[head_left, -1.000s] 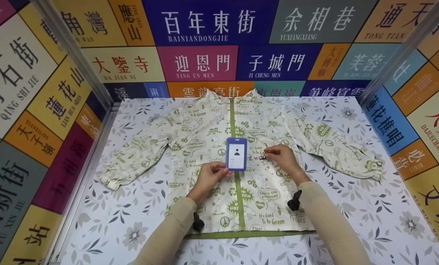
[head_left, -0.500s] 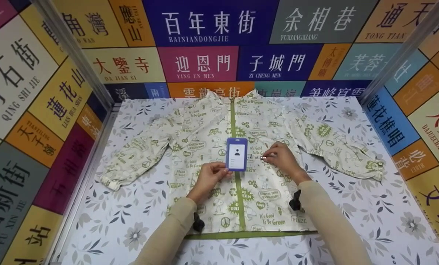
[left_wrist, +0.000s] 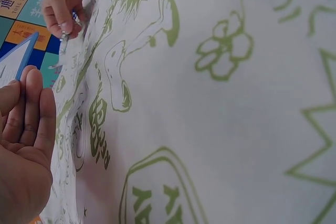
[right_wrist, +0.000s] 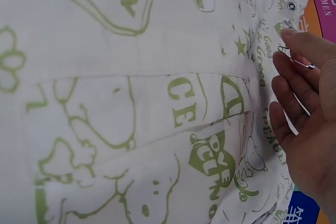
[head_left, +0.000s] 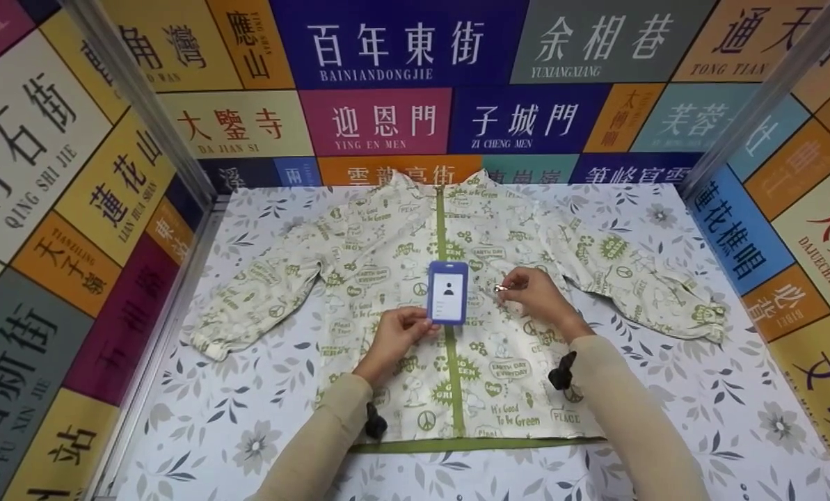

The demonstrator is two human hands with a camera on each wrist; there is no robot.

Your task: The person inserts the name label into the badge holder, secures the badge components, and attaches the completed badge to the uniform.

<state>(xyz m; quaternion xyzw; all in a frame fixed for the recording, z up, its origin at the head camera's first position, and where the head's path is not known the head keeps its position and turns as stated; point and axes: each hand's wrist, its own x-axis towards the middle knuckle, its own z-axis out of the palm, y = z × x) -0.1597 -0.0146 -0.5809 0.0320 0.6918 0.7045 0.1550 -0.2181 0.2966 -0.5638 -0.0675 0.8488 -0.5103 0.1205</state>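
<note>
A blue-framed ID badge holder (head_left: 448, 313) with a white card and a black person icon is held up over the jacket. My left hand (head_left: 395, 339) pinches its lower left corner between thumb and fingers; its blue edge (left_wrist: 27, 56) shows in the left wrist view. To the right of the badge, my right hand (head_left: 536, 298) pinches a small shiny metal clip (head_left: 500, 288) between thumb and fingertips. Its exact shape is too small to tell. Beneath both hands lies a cream jacket (head_left: 387, 278) with green prints and a green front strip, sleeves spread out.
The jacket lies on a table (head_left: 206, 431) covered in white floral cloth. Printed sign walls (head_left: 394, 62) enclose the back and both sides. Metal corner posts (head_left: 143, 97) stand at the back left and back right.
My right hand has turned slightly, and the metal clip in its fingers has shifted and tilted a little upward. My left hand and the badge holder stay nearly still.
</note>
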